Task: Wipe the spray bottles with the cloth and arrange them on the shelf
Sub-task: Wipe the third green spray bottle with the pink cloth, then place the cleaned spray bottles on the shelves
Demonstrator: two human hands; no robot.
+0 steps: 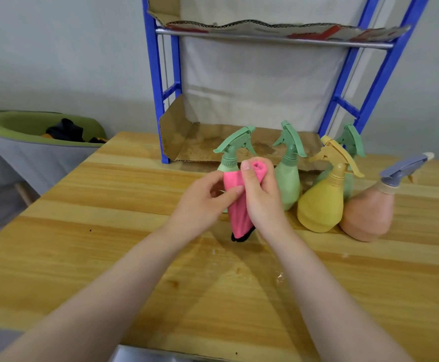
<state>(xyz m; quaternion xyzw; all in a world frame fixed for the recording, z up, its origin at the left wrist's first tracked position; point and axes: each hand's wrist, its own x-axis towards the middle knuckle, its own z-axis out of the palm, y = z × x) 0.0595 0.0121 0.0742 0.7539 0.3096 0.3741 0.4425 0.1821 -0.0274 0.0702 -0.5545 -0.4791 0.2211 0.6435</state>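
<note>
- Pink cloth [236, 205] is held up off the wooden table [108, 231] by both hands. The right hand [261, 197] is wrapped round its bunched upper end, thumb on the near side. The left hand [202, 202] pinches the flat edge between thumb and forefinger. A dark corner hangs from the bottom of the cloth, close over the table.
- Cannot tell whether the cloth touches any bottle. The leftmost green bottle [232, 152] stands directly behind the hands, its body mostly hidden.
- Remaining bottles are to the right: a second green bottle [289, 173], a yellow bottle [323, 202], a third green one [350, 142] largely hidden behind it, and a peach bottle [367, 212] with a grey-blue trigger head, which leans right.
- All five sit on the table; none is on the blue shelf [158, 100] yet. Its lower level is lined with stained cardboard [213, 147].
- Risk: bottles stand packed, some touching. Lifting one out, or a trailing cloth corner catching a trigger, may topple a neighbour.
- Risk: the peach bottle looks the least stable; a nudge from the yellow one could likely roll it.
- Risk: loose cardboard may give an uneven footing, so a bottle set down near its raised edge could tip.
- Risk: a one-handed wipe may let a smooth plastic body slip.
</note>
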